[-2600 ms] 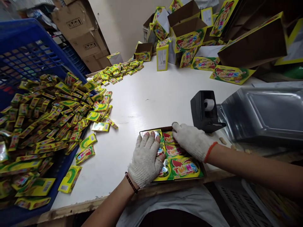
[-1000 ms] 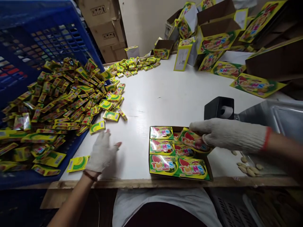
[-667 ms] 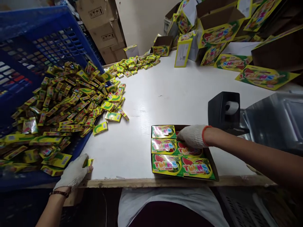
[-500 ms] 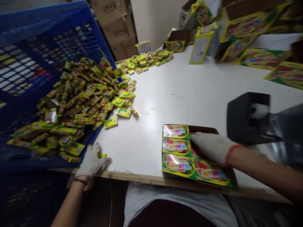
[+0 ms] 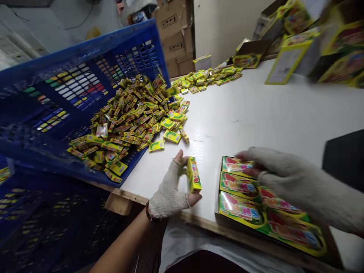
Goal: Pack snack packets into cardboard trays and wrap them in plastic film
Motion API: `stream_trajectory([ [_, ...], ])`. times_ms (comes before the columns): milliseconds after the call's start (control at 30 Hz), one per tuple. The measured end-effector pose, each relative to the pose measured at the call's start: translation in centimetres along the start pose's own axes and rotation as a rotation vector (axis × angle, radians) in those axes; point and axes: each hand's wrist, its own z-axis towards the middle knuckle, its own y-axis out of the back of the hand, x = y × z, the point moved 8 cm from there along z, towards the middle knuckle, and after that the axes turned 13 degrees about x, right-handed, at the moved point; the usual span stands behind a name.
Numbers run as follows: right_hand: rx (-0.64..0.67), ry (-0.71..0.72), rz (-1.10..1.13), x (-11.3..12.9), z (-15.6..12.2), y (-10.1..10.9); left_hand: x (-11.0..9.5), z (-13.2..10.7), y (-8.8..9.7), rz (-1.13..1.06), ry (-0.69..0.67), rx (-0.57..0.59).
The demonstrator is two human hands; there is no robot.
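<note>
My left hand (image 5: 170, 191), in a fingerless knit glove, grips a small yellow candy box (image 5: 194, 175) on end between fingers and thumb, above the table's front edge. To its right lies an open carton (image 5: 332, 242) holding several "TWINS" boxes (image 5: 241, 208) in two columns. Over the carton's far side hovers my gloved right hand (image 5: 287, 178), slightly blurred, fingers apart and nothing visible in them. It hides part of the carton. Left of my hands, a heap of small candy boxes (image 5: 133, 113) spills from a tilted blue crate (image 5: 159, 49) onto the table.
More small boxes (image 5: 204, 78) lie along the white table's (image 5: 256, 117) far edge. Display cartons (image 5: 290, 57) are piled at the back right. A dark object (image 5: 344, 159) stands at the right edge. Brown cardboard boxes (image 5: 176, 34) are stacked behind.
My left hand has come up and right from beside the crate, carrying a small candy box. My right hand has lifted from inside the carton. The view has swung left.
</note>
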Motion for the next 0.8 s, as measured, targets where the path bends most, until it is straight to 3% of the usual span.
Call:
stream_trajectory([
  [100, -0.141, 0.312, 0.013, 5.6, 0.1, 2.2, -2.2, 3.4, -5.2, -0.556, -0.01, 0.275],
  [167, -0.086, 0.378, -0.004, 6.1, -0.3, 2.8, -2.9, 5.0, -7.4, -0.747, 0.035, 0.367],
  [200, -0.041, 0.335, -0.012, 5.2, -0.5, 3.1, -3.0, 5.6, -7.9, -0.768, 0.045, 0.367],
  [267, 0.014, 0.12, -0.054, 2.0, -1.4, 4.1, -2.6, 6.5, -8.0, -0.622, 0.046, 0.294],
  [333, 0.055, -0.169, -0.157, -2.2, -2.6, 5.1, -2.6, 7.1, -7.8, -0.25, 0.009, 0.227],
  [433, 0.223, -0.479, -0.337, -6.8, -3.7, 4.5, -2.7, 7.2, -9.5, 0.397, -0.05, 0.302],
  [567, 0.407, -0.559, -0.52, -8.2, -2.4, 1.8, -0.8, 6.7, -11.8, 0.856, 0.052, 0.407],
  [667, 0.463, -0.541, -0.573, -7.8, -1.3, 0.4, -0.1, 6.3, -12.3, 0.938, 0.077, 0.421],
  [800, 0.444, -0.572, -0.517, -7.8, -1.5, 0.7, 0.2, 6.1, -12.2, 0.922, 0.056, 0.437],
])
